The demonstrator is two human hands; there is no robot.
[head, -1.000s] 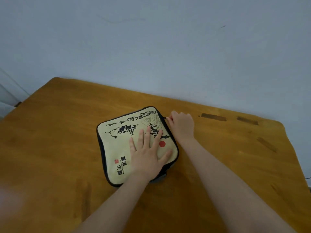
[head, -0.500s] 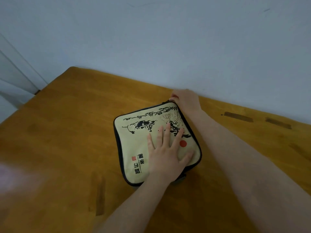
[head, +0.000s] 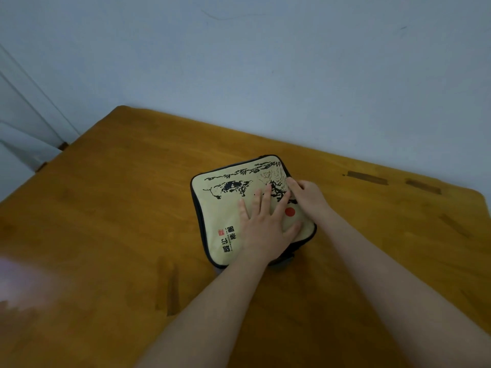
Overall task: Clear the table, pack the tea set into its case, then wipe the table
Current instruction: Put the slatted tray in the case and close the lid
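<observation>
The tea set case [head: 225,205] is a cream fabric case with black ink drawings, a red dot and a black zipped edge. It lies closed on the wooden table [head: 106,221], a little right of centre. My left hand [head: 265,227] presses flat on the lid with its fingers spread. My right hand [head: 305,195] rests on the case's right edge with loosely bent fingers touching the lid. I see nothing held in it. No tea ware shows outside the case.
A pale wall runs close behind the table's far edge. Dark marks [head: 366,177] sit on the wood at the far right, and another mark [head: 170,285] is near my left forearm. A blurred pale patch [head: 21,285] fills the lower left.
My right hand went from the case's right edge to its far corner, then came back onto the right side of the lid. My left hand stayed flat on the lid.
</observation>
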